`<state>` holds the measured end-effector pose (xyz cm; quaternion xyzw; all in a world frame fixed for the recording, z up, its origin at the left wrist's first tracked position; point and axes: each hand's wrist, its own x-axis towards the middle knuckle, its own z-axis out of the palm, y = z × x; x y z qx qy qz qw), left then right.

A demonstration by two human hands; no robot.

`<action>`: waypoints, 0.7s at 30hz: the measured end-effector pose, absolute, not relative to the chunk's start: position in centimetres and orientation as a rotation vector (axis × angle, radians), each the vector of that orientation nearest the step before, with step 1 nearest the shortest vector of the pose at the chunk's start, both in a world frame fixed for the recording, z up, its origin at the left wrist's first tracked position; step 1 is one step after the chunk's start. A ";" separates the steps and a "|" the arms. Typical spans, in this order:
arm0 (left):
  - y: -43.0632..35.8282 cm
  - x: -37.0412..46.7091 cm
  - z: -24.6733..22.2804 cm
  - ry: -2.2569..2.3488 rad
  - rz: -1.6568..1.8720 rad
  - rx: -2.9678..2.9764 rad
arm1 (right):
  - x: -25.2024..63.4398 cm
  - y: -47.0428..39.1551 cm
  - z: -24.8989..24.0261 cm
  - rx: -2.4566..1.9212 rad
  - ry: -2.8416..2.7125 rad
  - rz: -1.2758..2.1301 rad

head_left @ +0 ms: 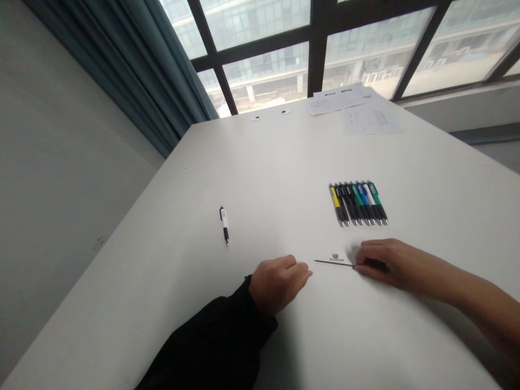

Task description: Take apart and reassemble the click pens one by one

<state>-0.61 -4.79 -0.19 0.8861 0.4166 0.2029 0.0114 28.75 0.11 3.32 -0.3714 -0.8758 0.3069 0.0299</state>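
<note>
I can't read papers [371,120], upper right. Right hand [382,261] pinches refill [335,262]; left hand [280,279] curled, contents unclear. Table [117,246] edge left.

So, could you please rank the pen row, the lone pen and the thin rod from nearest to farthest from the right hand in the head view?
1. Thin rod: at the fingertips of the right hand, extending left.
2. Pen row: ahead of the hand.
3. Lone pen: well off to the left.
</note>
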 end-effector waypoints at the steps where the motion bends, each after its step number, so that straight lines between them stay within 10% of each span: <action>1: -4.8 -0.6 -0.2 1.293 0.632 2.765 | 28.7 0.1 3.3 -1.143 -2.699 0.938; 21: -5.2 -0.3 0.8 1.189 0.873 2.705 | 29.1 0.5 3.2 -1.157 -2.602 0.906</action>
